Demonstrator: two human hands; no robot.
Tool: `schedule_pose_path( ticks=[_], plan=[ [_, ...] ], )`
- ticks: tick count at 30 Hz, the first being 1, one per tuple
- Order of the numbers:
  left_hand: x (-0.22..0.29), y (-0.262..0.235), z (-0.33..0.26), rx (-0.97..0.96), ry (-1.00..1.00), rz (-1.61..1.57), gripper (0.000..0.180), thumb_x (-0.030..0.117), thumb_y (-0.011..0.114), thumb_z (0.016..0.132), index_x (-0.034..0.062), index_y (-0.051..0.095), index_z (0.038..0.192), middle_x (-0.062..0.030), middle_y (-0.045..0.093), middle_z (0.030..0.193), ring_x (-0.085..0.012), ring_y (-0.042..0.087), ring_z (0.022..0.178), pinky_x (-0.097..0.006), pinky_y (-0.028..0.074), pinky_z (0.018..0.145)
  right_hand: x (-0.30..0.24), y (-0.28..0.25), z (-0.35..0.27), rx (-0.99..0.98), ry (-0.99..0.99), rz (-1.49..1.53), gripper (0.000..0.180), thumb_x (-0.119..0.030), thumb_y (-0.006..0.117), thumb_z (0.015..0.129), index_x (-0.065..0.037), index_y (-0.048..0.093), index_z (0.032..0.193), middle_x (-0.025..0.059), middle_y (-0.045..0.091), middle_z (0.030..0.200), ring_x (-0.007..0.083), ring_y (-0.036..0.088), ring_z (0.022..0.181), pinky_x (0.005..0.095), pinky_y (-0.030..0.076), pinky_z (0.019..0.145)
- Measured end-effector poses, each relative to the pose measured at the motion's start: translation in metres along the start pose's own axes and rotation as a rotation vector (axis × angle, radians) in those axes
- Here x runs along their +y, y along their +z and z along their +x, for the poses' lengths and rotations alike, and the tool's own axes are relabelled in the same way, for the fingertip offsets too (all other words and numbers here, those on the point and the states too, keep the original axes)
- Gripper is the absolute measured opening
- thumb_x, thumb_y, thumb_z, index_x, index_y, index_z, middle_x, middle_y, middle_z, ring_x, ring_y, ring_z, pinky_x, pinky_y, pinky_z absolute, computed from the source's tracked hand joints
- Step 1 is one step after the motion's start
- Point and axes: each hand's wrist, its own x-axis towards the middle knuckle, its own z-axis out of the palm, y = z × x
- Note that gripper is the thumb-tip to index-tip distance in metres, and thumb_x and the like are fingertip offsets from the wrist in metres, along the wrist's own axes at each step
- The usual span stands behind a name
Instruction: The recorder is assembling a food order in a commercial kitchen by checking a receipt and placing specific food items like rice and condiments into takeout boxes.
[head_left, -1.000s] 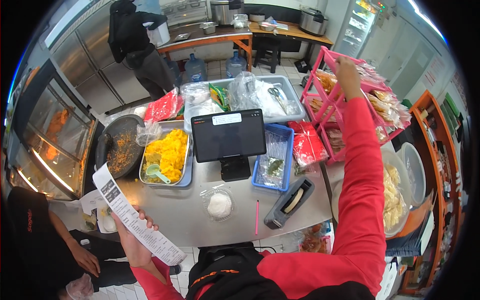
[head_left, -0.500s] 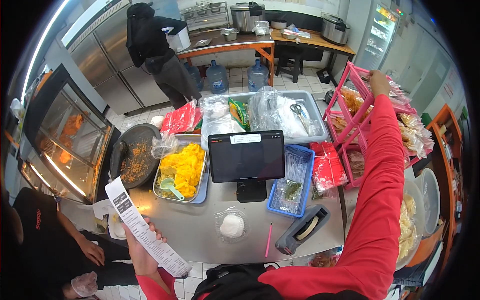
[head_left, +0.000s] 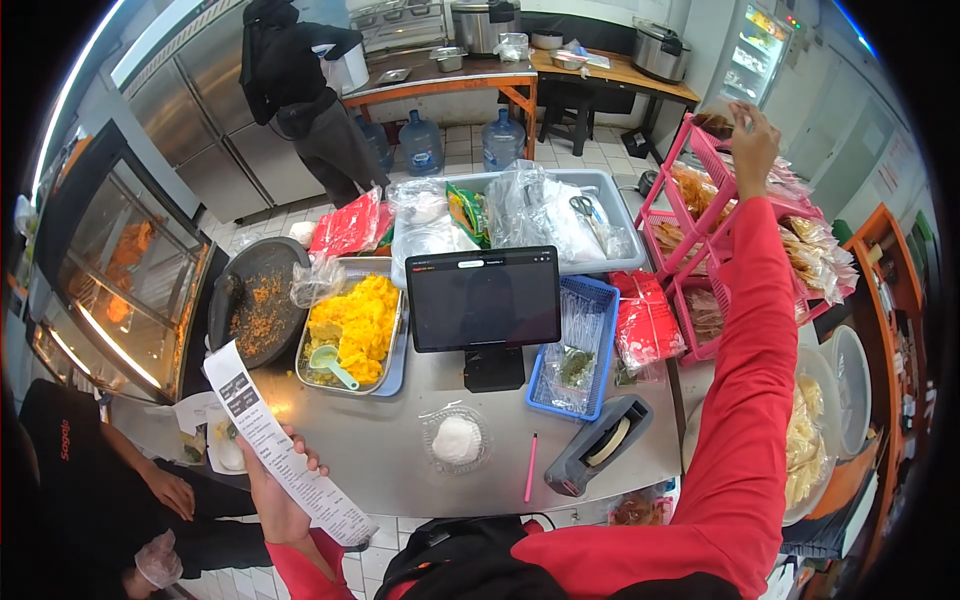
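Observation:
My left hand (head_left: 280, 490) is closed around a long white paper receipt (head_left: 285, 455) over the near left edge of the counter. Stretched out to the far right, my right hand (head_left: 755, 150) pinches a small clear packet with dark brown contents (head_left: 714, 124) at the top of the pink tiered basket rack (head_left: 728, 178). Packets of orange and pale food fill the rack's baskets. In front of me, a ball of white rice (head_left: 457, 440) sits in an open clear plastic container (head_left: 433, 455). A pink pen (head_left: 531, 468) and a grey tape dispenser (head_left: 600, 446) lie to its right.
A tablet (head_left: 484, 300) stands mid-counter, with a metal tray of yellow food (head_left: 350, 325) and a stone mortar (head_left: 262, 305) on its left. Right of it lies a blue basket (head_left: 574, 345). One person (head_left: 110, 460) is at near left; another (head_left: 300, 90) stands at the back.
My right hand has risen from inside the rack's upper basket and now shows a dark brown packet at its fingertips. The left hand still holds the receipt. The whole view has shifted slightly.

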Motion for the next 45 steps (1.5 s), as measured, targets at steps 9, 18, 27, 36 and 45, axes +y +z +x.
schedule_pose_path(
  ticks=[9,18,27,36,45],
  plan=[
    [0.008,-0.012,-0.019,-0.074,0.004,-0.002,0.055,0.057,0.029,0.097,0.007,0.05,0.106,-0.0033,0.047,0.083,-0.0162,0.048,0.066,-0.032,0.045,0.062,-0.197,-0.127,-0.017,-0.403,-0.134,0.669,0.017,-0.022,0.064,0.087,-0.01,0.069,0.099,0.0048,0.068,0.087,0.0148,0.062,0.075,0.0291,0.047,0.069],
    [0.031,-0.067,-0.061,-0.094,0.063,-0.089,0.053,0.055,0.031,0.097,0.0056,0.047,0.11,-0.0046,0.046,0.084,-0.0165,0.047,0.067,-0.032,0.044,0.06,-0.285,-0.226,-0.048,-0.702,-0.166,0.912,0.022,-0.016,0.061,0.09,-0.003,0.066,0.107,0.0018,0.067,0.091,0.0064,0.057,0.075,0.0229,0.048,0.07],
    [0.065,-0.142,-0.091,-0.091,0.154,-0.155,0.058,0.058,0.03,0.096,0.0047,0.047,0.11,-0.0056,0.046,0.084,-0.0171,0.047,0.07,-0.032,0.042,0.064,-0.15,-0.16,0.066,-0.95,0.075,-0.089,0.079,-0.019,0.075,0.078,0.008,0.032,0.138,0.0196,0.065,0.093,0.0184,0.063,0.075,0.03,0.051,0.063],
    [0.097,-0.182,-0.12,-0.134,0.25,-0.118,0.059,0.058,0.03,0.096,0.0035,0.047,0.111,-0.0056,0.046,0.084,-0.0171,0.046,0.07,-0.032,0.041,0.065,-0.139,-0.208,0.079,-1.125,0.175,-0.425,0.101,-0.004,0.074,0.077,-0.006,0.002,0.148,0.0205,0.05,0.129,0.0324,0.056,0.107,0.0433,0.055,0.075],
    [0.103,-0.225,-0.134,-0.135,0.274,-0.242,0.066,0.062,0.029,0.094,0.0017,0.049,0.114,-0.0066,0.049,0.086,-0.0183,0.048,0.068,-0.033,0.044,0.064,-0.073,-0.193,0.114,-1.277,-0.576,-1.057,0.052,-0.043,0.061,0.087,-0.004,0.057,0.122,0.0167,0.059,0.119,0.027,0.059,0.102,0.0371,0.05,0.086]
  ],
)
